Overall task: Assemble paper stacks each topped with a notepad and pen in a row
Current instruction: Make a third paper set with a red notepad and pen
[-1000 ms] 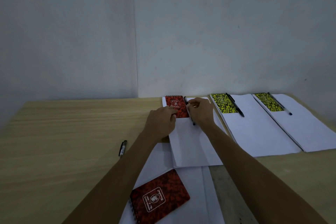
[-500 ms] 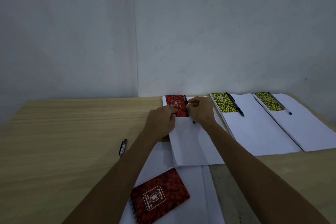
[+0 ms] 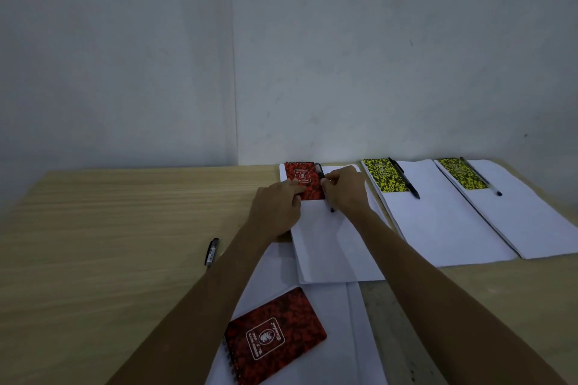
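Observation:
Three paper stacks lie in a row along the wall. On the leftmost stack (image 3: 331, 247) sits a red notepad (image 3: 301, 176) at its far corner. My left hand (image 3: 276, 206) rests on the notepad's near left edge. My right hand (image 3: 345, 189) pinches a black pen (image 3: 319, 171) lying against the notepad's right side; the pen's tip shows below my fingers. The middle stack (image 3: 438, 228) carries a yellow notepad (image 3: 386, 174) and pen (image 3: 405, 180). The right stack (image 3: 531, 222) carries another yellow notepad (image 3: 459, 172) and pen (image 3: 481, 178).
Loose white sheets (image 3: 312, 362) lie at the near edge with a second red notepad (image 3: 273, 333) on them. A spare black pen (image 3: 211, 251) rests on the wooden table (image 3: 109, 244) left of my left forearm. The grey wall stands close behind the row.
My right hand has slid the pen up closer alongside the red notepad. My left hand has stayed on the notepad.

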